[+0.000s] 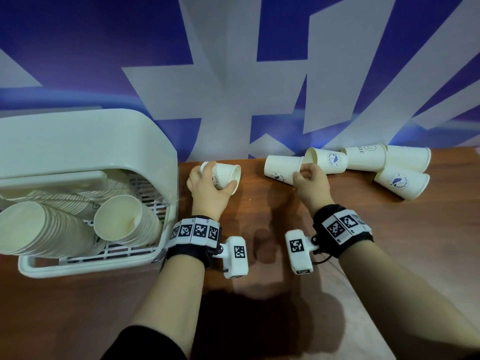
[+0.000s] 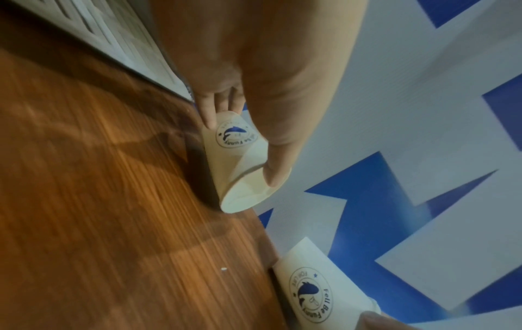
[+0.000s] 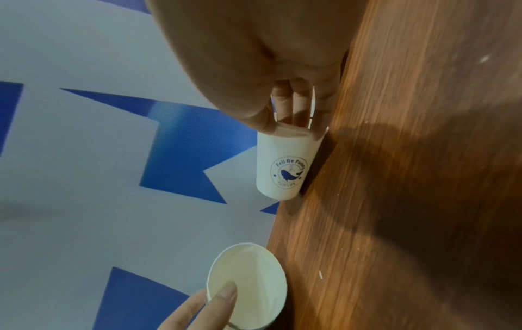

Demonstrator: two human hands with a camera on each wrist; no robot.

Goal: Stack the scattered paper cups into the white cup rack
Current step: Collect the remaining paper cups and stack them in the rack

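- The left hand (image 1: 205, 185) is gripping a cup (image 1: 227, 178) on its side just right of the rack (image 1: 85, 157), fingers round the base and the thumb lying at the rim.
- The left wrist view is showing that thumb (image 2: 278, 169) pressing the rim edge, the mouth turned away from the rack.
- The right hand (image 1: 309, 180) is pinching the rim of a second cup (image 1: 283, 168), farther right of the rack; its fingers (image 3: 296, 107) are reaching inside the mouth, the thumb outside.
- Four more cups (image 1: 401, 181) are lying on their sides still farther right of the rack, along the back of the table (image 1: 389, 255).
- The rack is already holding tilted stacks (image 1: 124, 219) with their mouths facing out.
- These cups are looking light and thin-walled, so I judge a hard squeeze at mid-wall would be denting them.
- The rolled rim and the base are the stiffest parts, so taking hold there should be keeping the shape round for nesting.
- Being light, a cup lying on its side is liable to be rolling off at a nudge.
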